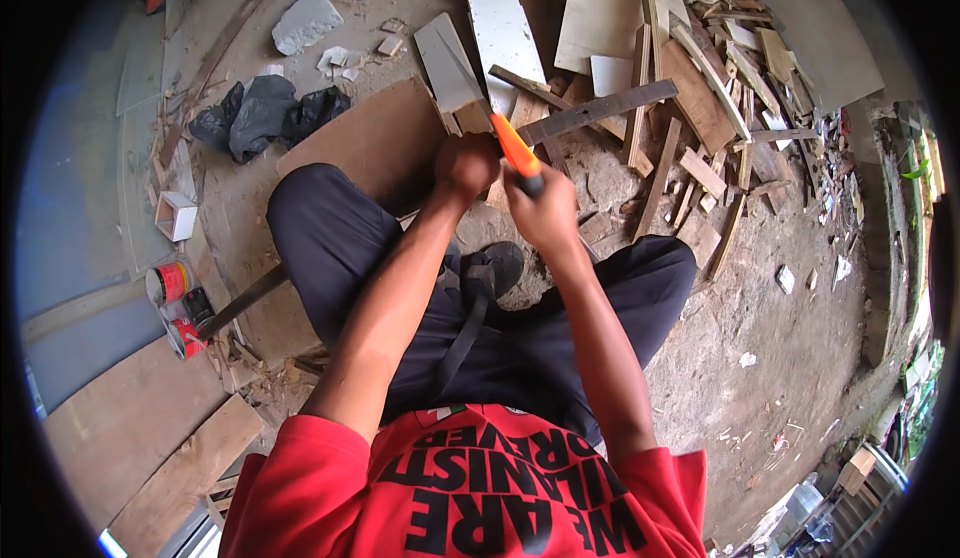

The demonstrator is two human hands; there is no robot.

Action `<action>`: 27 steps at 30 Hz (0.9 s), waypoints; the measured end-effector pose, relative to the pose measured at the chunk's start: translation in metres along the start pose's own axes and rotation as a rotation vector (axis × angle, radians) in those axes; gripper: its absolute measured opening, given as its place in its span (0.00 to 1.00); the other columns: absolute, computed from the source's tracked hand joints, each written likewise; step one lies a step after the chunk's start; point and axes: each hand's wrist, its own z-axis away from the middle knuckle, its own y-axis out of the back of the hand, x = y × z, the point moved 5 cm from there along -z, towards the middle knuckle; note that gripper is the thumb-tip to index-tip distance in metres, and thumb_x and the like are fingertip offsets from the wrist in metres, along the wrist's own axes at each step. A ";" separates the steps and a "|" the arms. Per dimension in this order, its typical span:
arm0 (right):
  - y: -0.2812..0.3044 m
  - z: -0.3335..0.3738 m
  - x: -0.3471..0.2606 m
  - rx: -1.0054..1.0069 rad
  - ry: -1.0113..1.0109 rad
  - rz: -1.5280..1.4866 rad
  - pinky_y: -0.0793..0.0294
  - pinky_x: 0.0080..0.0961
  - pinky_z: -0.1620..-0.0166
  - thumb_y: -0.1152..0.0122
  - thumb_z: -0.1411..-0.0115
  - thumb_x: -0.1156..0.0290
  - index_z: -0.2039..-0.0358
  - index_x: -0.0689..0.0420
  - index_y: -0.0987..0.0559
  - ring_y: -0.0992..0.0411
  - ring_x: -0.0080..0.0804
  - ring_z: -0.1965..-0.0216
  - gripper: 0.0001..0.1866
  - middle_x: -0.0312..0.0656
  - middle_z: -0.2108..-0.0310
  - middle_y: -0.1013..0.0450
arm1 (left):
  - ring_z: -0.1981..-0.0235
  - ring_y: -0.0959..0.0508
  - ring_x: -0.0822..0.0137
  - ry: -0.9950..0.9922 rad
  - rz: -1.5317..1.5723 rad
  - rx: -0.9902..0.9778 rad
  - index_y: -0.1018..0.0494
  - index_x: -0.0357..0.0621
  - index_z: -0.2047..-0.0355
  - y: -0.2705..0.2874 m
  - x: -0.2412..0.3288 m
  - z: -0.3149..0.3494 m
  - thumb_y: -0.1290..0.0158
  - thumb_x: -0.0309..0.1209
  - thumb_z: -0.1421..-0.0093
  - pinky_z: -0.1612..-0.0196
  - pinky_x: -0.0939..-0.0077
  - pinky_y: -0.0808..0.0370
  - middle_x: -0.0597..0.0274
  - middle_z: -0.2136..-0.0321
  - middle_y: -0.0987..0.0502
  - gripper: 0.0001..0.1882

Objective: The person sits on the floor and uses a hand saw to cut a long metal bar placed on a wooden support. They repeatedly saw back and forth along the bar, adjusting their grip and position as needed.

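Note:
My right hand [545, 208] is wrapped round the orange and black handle of a handsaw [515, 148]. Its thin dark blade runs from the handle up and left, along a narrow board with a pale face [447, 63]. Right beside it, my left hand [467, 166] is closed at the near, brown end of that board; its fingertips are hidden from above. Both hands are close together above the gap between my bent knees. Under and left of my left hand lies a wide brown panel [370, 143].
A dark flat bar [600, 111] lies across wood scraps [690, 158] heaped at the far right. Beyond my hands is a white board [505, 43]. A crumpled black plastic bag [265, 118] sits far left. Red cans [180, 308] stand left of my knee. A foot in a dark sandal [495, 266] is below.

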 end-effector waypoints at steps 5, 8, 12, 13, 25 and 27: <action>0.071 0.154 0.019 -0.073 -0.093 0.041 0.30 0.29 0.75 0.42 0.48 0.79 0.73 0.60 0.23 0.26 0.40 0.82 0.01 0.47 0.83 0.31 | 0.69 0.17 0.53 0.249 -0.088 -0.235 0.20 0.44 0.75 0.003 0.002 -0.004 0.47 0.29 0.51 0.65 0.60 0.21 0.47 0.73 0.19 0.07; 0.109 0.221 -0.002 -0.067 -0.216 0.221 0.32 0.27 0.77 0.41 0.47 0.78 0.77 0.61 0.25 0.28 0.36 0.84 0.03 0.43 0.85 0.31 | 0.72 0.17 0.63 0.180 -0.042 -0.215 0.22 0.44 0.76 0.010 0.009 0.002 0.52 0.26 0.42 0.69 0.66 0.24 0.51 0.74 0.18 0.10; 0.098 0.176 -0.014 -0.003 -0.047 0.121 0.29 0.30 0.73 0.42 0.47 0.78 0.75 0.62 0.24 0.26 0.37 0.80 0.02 0.46 0.82 0.29 | 0.71 0.17 0.53 0.217 -0.081 0.054 0.20 0.41 0.75 -0.050 -0.026 0.014 0.45 0.32 0.50 0.63 0.60 0.21 0.48 0.75 0.19 0.08; 0.080 0.132 -0.011 -0.034 -0.103 0.033 0.29 0.32 0.71 0.41 0.47 0.77 0.73 0.63 0.24 0.25 0.40 0.78 0.03 0.48 0.81 0.28 | 0.71 0.17 0.52 0.227 -0.106 0.055 0.20 0.41 0.75 -0.051 -0.031 0.008 0.44 0.33 0.50 0.63 0.59 0.21 0.48 0.76 0.19 0.09; -0.043 -0.091 -0.003 -0.193 -0.121 0.239 0.23 0.43 0.54 0.37 0.49 0.63 0.66 0.71 0.20 0.23 0.60 0.59 0.21 0.66 0.65 0.23 | 0.64 0.18 0.48 0.377 0.124 0.098 0.22 0.45 0.66 0.003 -0.004 0.009 0.37 0.48 0.54 0.62 0.57 0.21 0.49 0.71 0.18 0.22; -0.048 -0.099 -0.006 -0.250 -0.060 0.255 0.22 0.41 0.57 0.39 0.51 0.57 0.70 0.69 0.18 0.20 0.52 0.63 0.23 0.60 0.68 0.21 | 0.62 0.18 0.49 0.369 0.064 0.120 0.22 0.47 0.63 -0.028 -0.041 0.007 0.38 0.49 0.54 0.60 0.56 0.21 0.49 0.68 0.18 0.24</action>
